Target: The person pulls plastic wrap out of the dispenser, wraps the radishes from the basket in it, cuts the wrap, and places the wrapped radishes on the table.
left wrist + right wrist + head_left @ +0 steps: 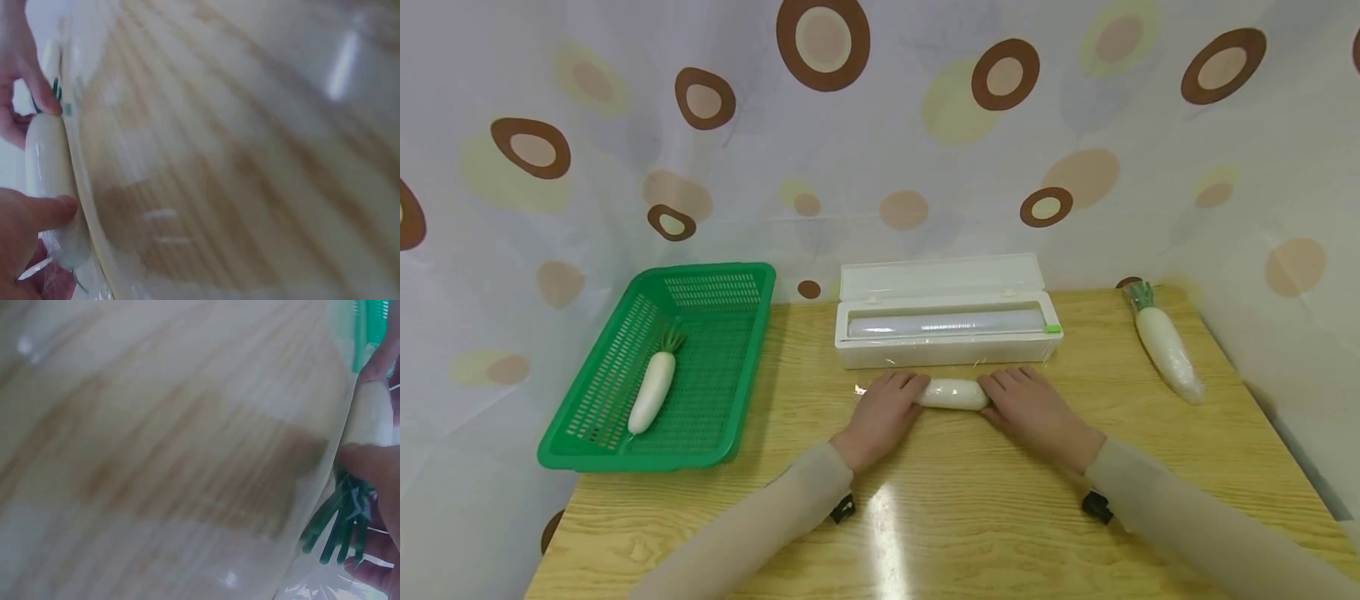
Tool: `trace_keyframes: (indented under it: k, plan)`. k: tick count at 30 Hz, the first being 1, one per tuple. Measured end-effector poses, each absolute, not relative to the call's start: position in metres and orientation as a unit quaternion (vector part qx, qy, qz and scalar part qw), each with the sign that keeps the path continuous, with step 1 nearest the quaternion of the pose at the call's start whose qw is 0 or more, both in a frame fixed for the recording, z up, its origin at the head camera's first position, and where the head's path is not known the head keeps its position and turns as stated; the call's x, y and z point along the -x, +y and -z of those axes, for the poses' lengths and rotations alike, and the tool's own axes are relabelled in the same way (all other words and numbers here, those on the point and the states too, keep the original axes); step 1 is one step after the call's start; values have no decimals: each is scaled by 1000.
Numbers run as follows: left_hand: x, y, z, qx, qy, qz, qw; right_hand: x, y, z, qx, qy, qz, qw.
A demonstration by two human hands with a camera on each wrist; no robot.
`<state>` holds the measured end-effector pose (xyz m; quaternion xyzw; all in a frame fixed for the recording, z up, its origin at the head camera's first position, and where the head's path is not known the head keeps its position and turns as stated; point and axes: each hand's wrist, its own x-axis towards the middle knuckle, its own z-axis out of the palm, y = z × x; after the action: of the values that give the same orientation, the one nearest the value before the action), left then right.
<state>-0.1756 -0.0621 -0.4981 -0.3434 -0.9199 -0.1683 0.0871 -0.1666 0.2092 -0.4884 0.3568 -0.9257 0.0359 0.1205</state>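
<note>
A white radish (953, 394) lies crosswise on the wooden table (925, 517), just in front of the open cling-film dispenser (945, 323). The left hand (883, 414) and the right hand (1033, 410) curl their fingers around its two ends. Another radish (653, 389) lies in the green basket (715, 442); a wrapped radish (1167, 346) lies far right.

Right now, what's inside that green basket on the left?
The basket holds one white radish, lying lengthwise with its green top toward the back. Nothing else shows through the mesh; the floor beneath the radish is covered by it.
</note>
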Motion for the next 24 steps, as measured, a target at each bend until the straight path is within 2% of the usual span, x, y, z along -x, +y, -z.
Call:
trace_keyframes:
  k: [10, 24]
  plan:
    - [169, -75, 496, 345, -915, 196, 70, 158, 207, 490, -371, -917, -62, 135]
    - [119, -80, 497, 335, -920, 200, 29, 126, 214, 487, -391, -913, -85, 83]
